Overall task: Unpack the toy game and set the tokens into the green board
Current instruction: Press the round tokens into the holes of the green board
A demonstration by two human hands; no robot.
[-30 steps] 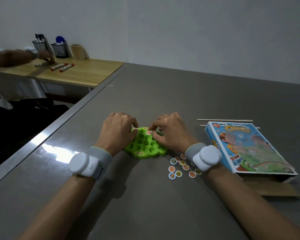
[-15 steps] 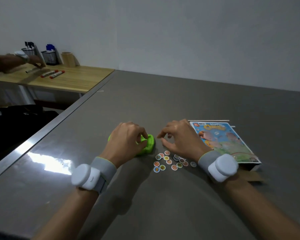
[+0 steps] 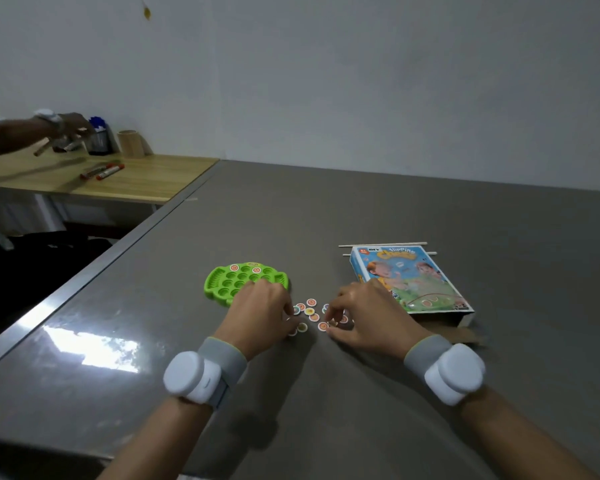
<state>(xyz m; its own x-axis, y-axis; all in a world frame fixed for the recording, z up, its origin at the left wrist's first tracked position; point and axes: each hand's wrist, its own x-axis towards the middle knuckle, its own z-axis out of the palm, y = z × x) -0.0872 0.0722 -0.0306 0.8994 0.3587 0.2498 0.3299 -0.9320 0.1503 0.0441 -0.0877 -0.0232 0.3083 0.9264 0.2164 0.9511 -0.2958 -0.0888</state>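
The green board (image 3: 238,284) lies flat on the grey table, with a few round tokens (image 3: 256,270) in its far pockets. Several loose tokens (image 3: 309,310) are scattered just right of the board. My left hand (image 3: 260,315) rests at the board's near right corner, its curled fingers down on the left side of the pile and hiding their tips. My right hand (image 3: 364,315) reaches in from the right, thumb and forefinger pinched at a token (image 3: 333,323) on the table. Both wrists wear white sensor bands.
The blue game box (image 3: 413,277) lies right of my right hand, its flap open, with two thin wooden sticks (image 3: 383,244) behind it. The table's metal edge (image 3: 94,268) runs along the left. On a wooden desk (image 3: 136,181) far left, another person's hand handles markers.
Both hands have come off the green board and dropped onto the loose tokens. The board, tilted up under my left hand half a second ago, now lies flat and uncovered.
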